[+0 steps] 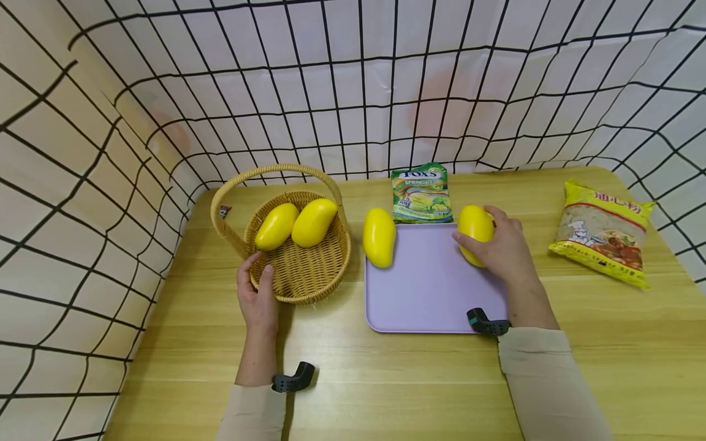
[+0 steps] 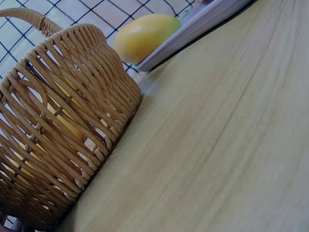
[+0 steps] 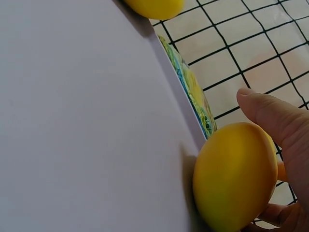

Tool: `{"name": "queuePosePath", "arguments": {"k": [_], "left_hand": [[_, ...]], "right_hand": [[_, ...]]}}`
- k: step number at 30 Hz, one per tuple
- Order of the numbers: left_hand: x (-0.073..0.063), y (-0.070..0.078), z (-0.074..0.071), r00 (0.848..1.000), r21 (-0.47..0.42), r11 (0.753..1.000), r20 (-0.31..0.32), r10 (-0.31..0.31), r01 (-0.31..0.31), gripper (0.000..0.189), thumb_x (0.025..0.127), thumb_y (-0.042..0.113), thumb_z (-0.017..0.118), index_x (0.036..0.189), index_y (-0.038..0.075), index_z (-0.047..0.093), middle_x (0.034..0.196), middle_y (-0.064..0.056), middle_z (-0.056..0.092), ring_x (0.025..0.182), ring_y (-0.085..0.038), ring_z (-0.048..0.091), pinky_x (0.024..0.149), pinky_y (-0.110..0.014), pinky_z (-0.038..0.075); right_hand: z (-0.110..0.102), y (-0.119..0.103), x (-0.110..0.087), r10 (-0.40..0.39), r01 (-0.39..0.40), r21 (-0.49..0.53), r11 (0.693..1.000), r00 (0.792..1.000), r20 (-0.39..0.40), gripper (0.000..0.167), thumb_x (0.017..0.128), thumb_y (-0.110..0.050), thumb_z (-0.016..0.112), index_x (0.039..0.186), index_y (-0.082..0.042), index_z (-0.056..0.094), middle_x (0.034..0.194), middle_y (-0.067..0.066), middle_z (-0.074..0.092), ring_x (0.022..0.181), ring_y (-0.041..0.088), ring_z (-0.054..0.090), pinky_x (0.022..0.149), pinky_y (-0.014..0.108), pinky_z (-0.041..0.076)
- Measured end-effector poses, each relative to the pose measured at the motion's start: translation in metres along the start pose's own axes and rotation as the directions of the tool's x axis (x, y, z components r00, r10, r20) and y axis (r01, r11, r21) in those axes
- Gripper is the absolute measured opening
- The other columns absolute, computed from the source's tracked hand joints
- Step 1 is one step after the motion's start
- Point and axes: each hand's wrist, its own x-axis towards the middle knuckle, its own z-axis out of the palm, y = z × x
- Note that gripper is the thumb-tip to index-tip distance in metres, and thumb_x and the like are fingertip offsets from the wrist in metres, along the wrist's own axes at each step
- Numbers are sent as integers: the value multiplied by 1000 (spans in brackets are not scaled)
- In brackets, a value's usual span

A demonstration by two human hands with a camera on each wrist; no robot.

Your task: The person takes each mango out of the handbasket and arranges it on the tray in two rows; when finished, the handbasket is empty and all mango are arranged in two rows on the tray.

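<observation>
The left hand (image 1: 256, 300) is at the near left of a wicker basket (image 1: 303, 285), gripping its rim with the thumb over the edge and fingers outside. Two yellow mangoes, one left (image 1: 277, 226) and one right (image 1: 314, 223), lie inside. My right hand (image 1: 504, 245) reaches round another mango (image 3: 234, 176) at the far right of the lilac tray (image 1: 430, 288). In the right wrist view its straight thumb stands off the fruit while the other fingers are behind it, partly hidden. One more mango (image 1: 379, 237) rests at the tray's far left corner.
Behind the tray lies a green candy bag (image 1: 421, 195). A yellow pasta bag (image 1: 603, 233) is on the wooden table (image 1: 353, 380) at the right. Black wire grid (image 1: 361, 79) encloses the back and sides. A small dark wrapper (image 1: 223, 211) peeks out left of the basket.
</observation>
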Motion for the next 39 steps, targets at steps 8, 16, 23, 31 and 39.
{"name": "queuePosePath", "arguments": {"k": [8, 16, 23, 31, 39], "left_hand": [[0, 1, 0, 1000, 6, 1000, -4, 5, -5, 36, 101, 10, 54, 137, 1, 54, 148, -10, 46, 148, -21, 31, 124, -44, 18], [0, 2, -1, 1000, -10, 1000, -9, 7, -8, 37, 101, 10, 55, 137, 1, 54, 148, -10, 46, 148, -21, 31, 123, -44, 19], [1, 1, 0, 1000, -19, 1000, -10, 3, -3, 38, 100, 9, 57, 137, 2, 54, 148, -10, 46, 146, -21, 34, 122, -42, 21], [0, 0, -1, 1000, -22, 999, -11, -24, 24, 40, 98, 9, 60, 137, 5, 55, 150, -9, 44, 146, -21, 33, 122, -44, 22], [0, -1, 0, 1000, -24, 999, -9, -24, 24, 40, 97, 8, 60, 137, 4, 55, 150, -9, 44, 146, -21, 33, 122, -45, 23]], "right_hand": [[-6, 3, -1, -9, 8, 5, 1000, 1000, 15, 109, 85, -73, 62, 164, -13, 17, 153, 37, 28, 121, 51, 44, 100, 70, 41], [-12, 2, -2, -12, 12, 20, 1000, 1000, 17, 105, 87, -70, 62, 164, -14, 17, 154, 35, 29, 128, 52, 42, 102, 69, 40], [-27, -19, -18, -57, 58, 3, 998, 997, -52, 101, 88, -68, 63, 165, -23, 17, 163, 26, 24, 139, 51, 32, 109, 73, 33], [-20, -73, -60, -332, 333, 23, 943, 942, -58, 77, 91, -49, 72, 156, -21, 41, 152, 17, 41, 136, 40, 44, 109, 66, 38], [30, -118, -92, -631, 630, 23, 776, 775, 43, 63, 88, -39, 80, 142, -15, 58, 137, 8, 54, 119, 28, 58, 102, 51, 50]]}}
